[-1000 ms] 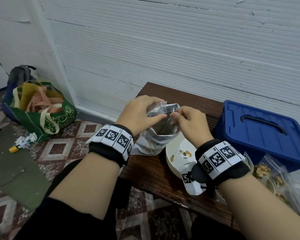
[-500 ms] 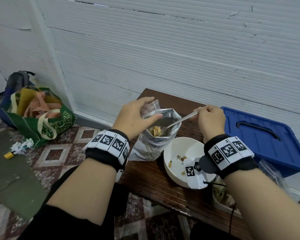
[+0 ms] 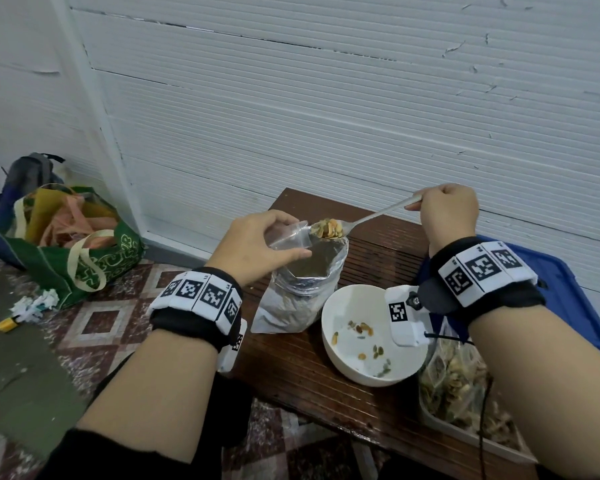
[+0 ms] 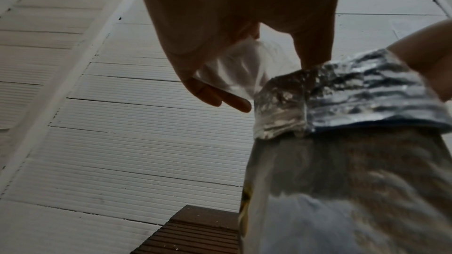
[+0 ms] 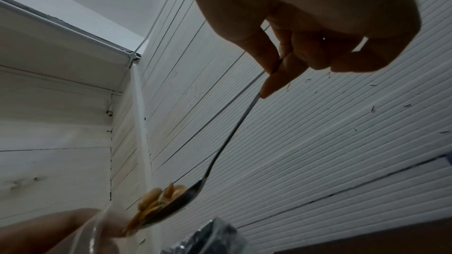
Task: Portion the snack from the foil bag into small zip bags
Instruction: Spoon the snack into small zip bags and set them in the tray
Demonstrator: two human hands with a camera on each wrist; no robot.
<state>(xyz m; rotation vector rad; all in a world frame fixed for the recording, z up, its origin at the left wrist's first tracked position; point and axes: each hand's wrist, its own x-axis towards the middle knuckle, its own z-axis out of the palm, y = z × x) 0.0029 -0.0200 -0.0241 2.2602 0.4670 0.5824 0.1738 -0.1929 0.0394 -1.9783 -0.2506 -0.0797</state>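
zip bag (image 3: 289,236) pinched in left fingers (image 3: 293,253), heaped spoon (image 3: 329,229) alongside

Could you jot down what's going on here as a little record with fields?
left hand: pinches a small zip bag open above the foil bag
right hand: holds a spoon by the handle end
spoon load: a heap of snack, at the zip bag's mouth
foil bag: stands open on the bench
bowl: white, beside the foil bag, a few bits inside
filled bags: by the right forearm
step: first spoonful about to go in, by the look of it
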